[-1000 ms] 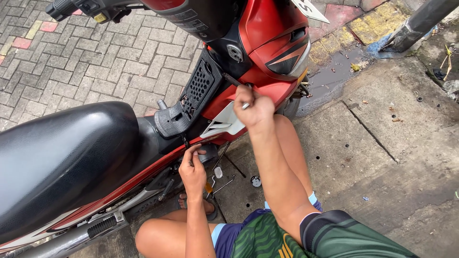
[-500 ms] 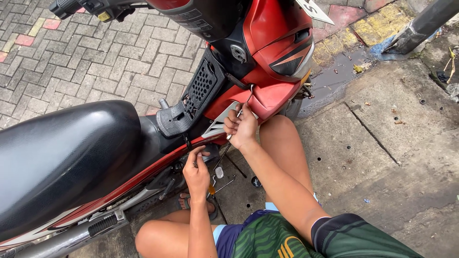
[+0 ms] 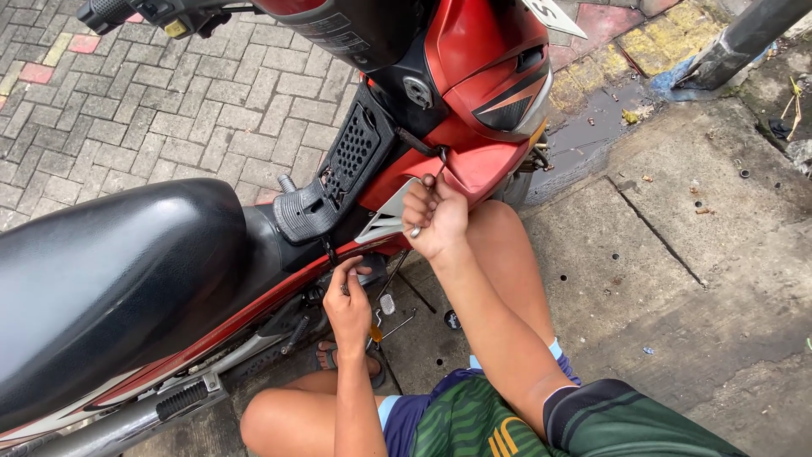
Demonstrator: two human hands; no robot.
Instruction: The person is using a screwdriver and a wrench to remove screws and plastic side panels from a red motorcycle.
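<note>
Plainly, the right hand [image 3: 436, 216] gripped a thin metal tool [image 3: 427, 199] against the motorbike's red panel [image 3: 474, 165]; below that panel the left hand [image 3: 348, 300] pinched something unclear. A slip could have scratched the paint.

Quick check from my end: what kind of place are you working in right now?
Most likely an outdoor roadside or pavement spot, not an indoor workshop. The red motorbike with a black seat stands on grey interlocking paving bricks, beside cracked concrete slabs with a puddle of dirty water at the kerb.
</note>
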